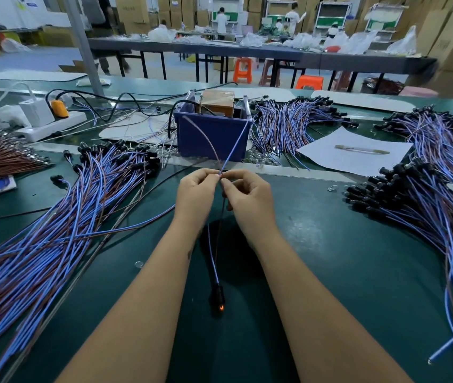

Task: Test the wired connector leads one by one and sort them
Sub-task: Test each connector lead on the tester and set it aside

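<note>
Head view shows your left hand (196, 193) and right hand (250, 197) meeting close together above the green surface (330, 244), both with fingers curled in a pinch. Between them you hold the bare ends of one wired lead (212, 261), which hangs down from your fingertips between your forearms. Its black connector (219, 295) dangles at the bottom, and a small orange light glows at its tip. At the same pinch point your fingers press the lead's ends against two test wires (214, 146), one brownish and one blue, which rise from your hands and cross on their way up to the blue bin (211, 134). That bin sits at the far side of the surface, straight ahead of you, with a brown boxy device (218, 102) inside it.

To your left a large pile of blue and brown leads (54, 217) fans across the surface, black connectors at its far end. Another pile (427, 205) lies to your right, and a third bundle (288, 123) sits just right of the bin. A white sheet of paper (352, 153) lies between the right-hand piles. A white power strip (51, 124) rests at far left, with an orange plug in it.
</note>
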